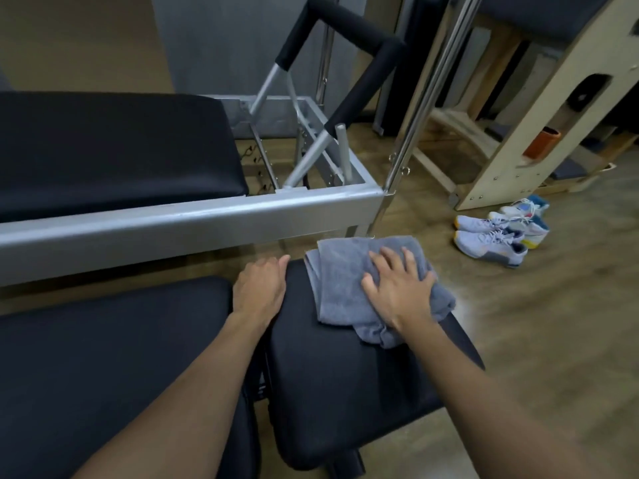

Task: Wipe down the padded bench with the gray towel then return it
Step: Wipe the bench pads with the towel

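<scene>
At the bench (pixel 345 375) far edge, right hand (pixel 397 288) flattens towel (pixel 339 271); open floor (pixel 536 323) beyond.

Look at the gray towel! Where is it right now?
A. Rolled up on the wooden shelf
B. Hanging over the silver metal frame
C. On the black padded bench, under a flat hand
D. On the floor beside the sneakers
C: the right hand lies flat, fingers spread, on the gray towel, which rests on the far end of the black padded bench.
</scene>
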`<action>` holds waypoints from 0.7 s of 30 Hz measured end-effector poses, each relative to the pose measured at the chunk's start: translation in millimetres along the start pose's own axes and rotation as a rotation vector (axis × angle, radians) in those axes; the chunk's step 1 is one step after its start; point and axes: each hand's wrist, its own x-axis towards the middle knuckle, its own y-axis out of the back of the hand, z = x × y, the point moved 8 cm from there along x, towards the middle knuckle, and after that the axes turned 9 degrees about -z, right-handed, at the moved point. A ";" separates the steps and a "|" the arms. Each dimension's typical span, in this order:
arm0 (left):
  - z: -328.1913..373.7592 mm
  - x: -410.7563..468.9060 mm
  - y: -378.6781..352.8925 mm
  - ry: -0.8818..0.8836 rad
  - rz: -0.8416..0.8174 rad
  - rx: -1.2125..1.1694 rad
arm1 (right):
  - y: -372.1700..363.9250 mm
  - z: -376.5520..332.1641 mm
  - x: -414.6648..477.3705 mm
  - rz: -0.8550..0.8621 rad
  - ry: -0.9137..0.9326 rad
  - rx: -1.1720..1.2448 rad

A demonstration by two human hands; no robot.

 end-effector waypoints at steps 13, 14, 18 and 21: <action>41.8 -103.5 6.4 0.225 -0.162 -0.355 | -34.5 -51.9 -137.7 0.054 -0.037 0.065; 38.4 -105.6 5.4 0.272 -0.203 -0.395 | -33.2 -53.3 -138.2 0.057 -0.046 0.072; 34.5 -112.7 7.9 0.341 -0.330 -0.585 | -18.7 -57.7 -139.3 0.152 -0.067 0.169; 22.0 -117.0 50.4 0.243 -0.239 -0.669 | 0.9 -91.3 -150.0 0.228 -0.001 0.403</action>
